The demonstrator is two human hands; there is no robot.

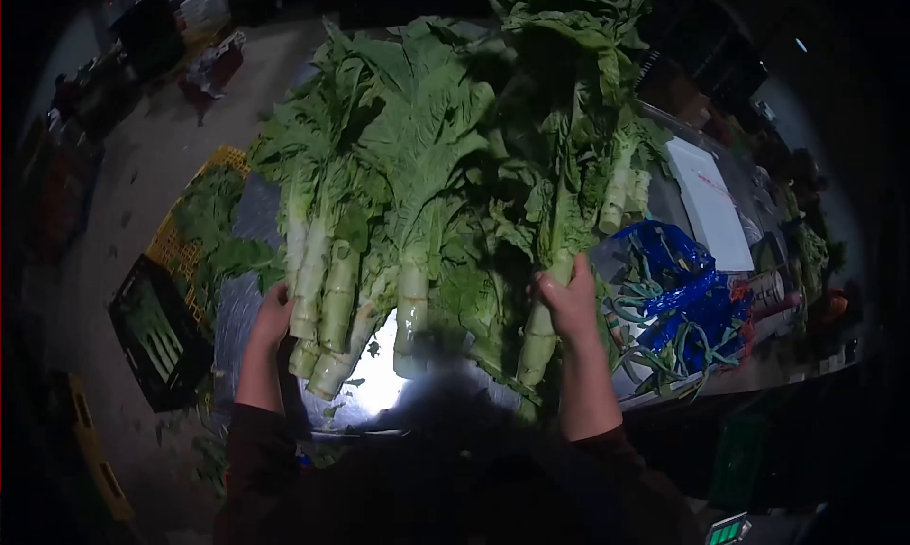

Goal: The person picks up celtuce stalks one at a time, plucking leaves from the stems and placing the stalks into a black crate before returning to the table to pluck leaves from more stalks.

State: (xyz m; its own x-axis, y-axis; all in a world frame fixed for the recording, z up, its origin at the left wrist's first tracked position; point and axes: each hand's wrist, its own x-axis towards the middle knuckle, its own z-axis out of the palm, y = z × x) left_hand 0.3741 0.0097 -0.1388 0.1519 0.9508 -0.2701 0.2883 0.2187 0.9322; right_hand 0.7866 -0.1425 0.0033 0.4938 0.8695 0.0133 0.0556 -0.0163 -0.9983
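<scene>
Several celtuce stalks (412, 303) with pale green stems and big leafy tops lie side by side on a shiny metal table (248, 313), leaves pointing away from me. At the left edge of the bunch, my left hand (273, 316) is curled against the outer celtuce stems (305, 289); its fingers pass mostly out of sight behind them. My right hand (571, 303) is closed round one thick celtuce stalk (537, 341) on the right, thumb on top. That stalk's lower end points toward me. Another celtuce (616, 199) with a short cut stem lies beyond it.
Blue shiny wrapping (678, 284) and tangled green ties (640, 355) lie right of my right hand. Behind them is a white board (709, 202). Left of the table are a yellow crate (175, 246) with leaves and a black crate (156, 341). Leaf scraps litter the table.
</scene>
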